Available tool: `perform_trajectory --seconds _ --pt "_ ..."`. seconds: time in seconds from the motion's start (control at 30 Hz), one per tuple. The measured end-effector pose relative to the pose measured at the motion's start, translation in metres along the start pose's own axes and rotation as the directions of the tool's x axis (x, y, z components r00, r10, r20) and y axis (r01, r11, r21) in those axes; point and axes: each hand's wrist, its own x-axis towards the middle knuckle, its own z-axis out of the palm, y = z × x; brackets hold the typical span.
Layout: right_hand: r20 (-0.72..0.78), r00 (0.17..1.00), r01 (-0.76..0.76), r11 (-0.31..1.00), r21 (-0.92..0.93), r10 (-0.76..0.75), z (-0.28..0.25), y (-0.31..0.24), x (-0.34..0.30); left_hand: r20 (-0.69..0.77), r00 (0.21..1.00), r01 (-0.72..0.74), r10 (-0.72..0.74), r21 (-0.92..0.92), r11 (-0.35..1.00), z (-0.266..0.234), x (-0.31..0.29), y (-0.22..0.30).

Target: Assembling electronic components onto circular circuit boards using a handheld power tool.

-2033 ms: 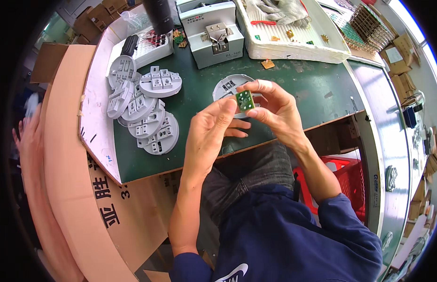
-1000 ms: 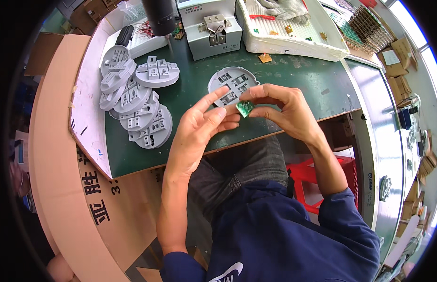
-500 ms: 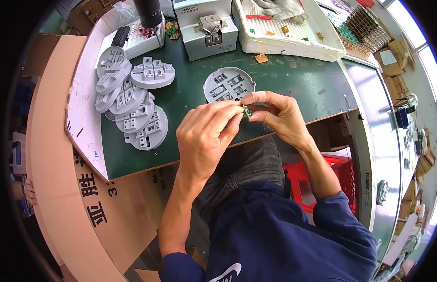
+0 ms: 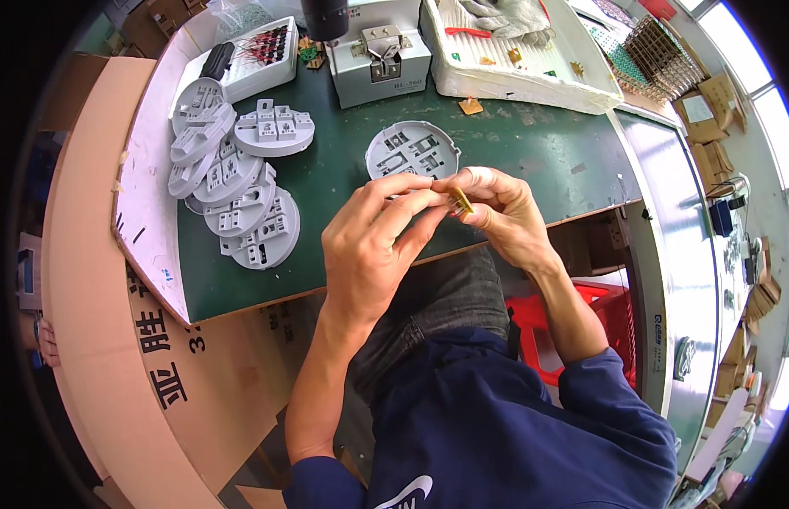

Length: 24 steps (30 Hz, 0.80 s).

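Note:
Close to the table's front edge, both hands hold a small circuit board (image 4: pixel 461 200) in their fingertips. Its yellow-brown face shows, with small parts on its underside. My left hand (image 4: pixel 373 227) is closed, fingers pinching at the board's left side. At the other side, my right hand (image 4: pixel 511 212) grips it between thumb and fingers; a pale wrap sits on one finger. Just beyond the hands lies a round grey plastic base (image 4: pixel 421 161) with moulded slots, partly hidden by the fingers.
Several similar grey bases (image 4: pixel 271 225) are piled at the left. Farther back stand a white box of small red-and-black parts (image 4: pixel 267 47), a grey machine (image 4: pixel 386 75), a dark cylinder (image 4: pixel 326 17) and a white foam tray (image 4: pixel 530 95). Another person's hand (image 4: pixel 48 342) shows at far left.
The circuit board has turned between my fingers, so its yellow-brown face shows instead of its green one. My right hand has tilted with it. The view has shifted slightly.

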Motion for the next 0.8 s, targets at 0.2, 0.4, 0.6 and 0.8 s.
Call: perform_trajectory --seconds 0.2,0.4,0.6,0.8 --pt "-0.011 0.999 -0.038 0.998 0.051 0.038 0.001 0.003 -0.003 -0.007 0.999 -0.05 0.05 0.077 0.996 0.003 -0.001 -0.002" --pt "0.013 0.999 -0.045 0.997 0.065 0.045 0.002 0.005 -0.002 -0.002 0.998 -0.06 0.061 0.127 0.99 0.001 -0.006 -0.003" --pt "-0.008 0.998 -0.059 0.992 0.112 0.06 0.005 0.007 -0.001 -0.059 0.998 0.023 -0.023 -0.004 1.0 0.003 -0.009 -0.001" --pt "-0.012 1.0 -0.014 0.982 0.186 0.017 0.011 0.011 -0.003 -0.043 0.991 0.119 -0.125 -0.109 0.987 0.007 -0.019 0.003"
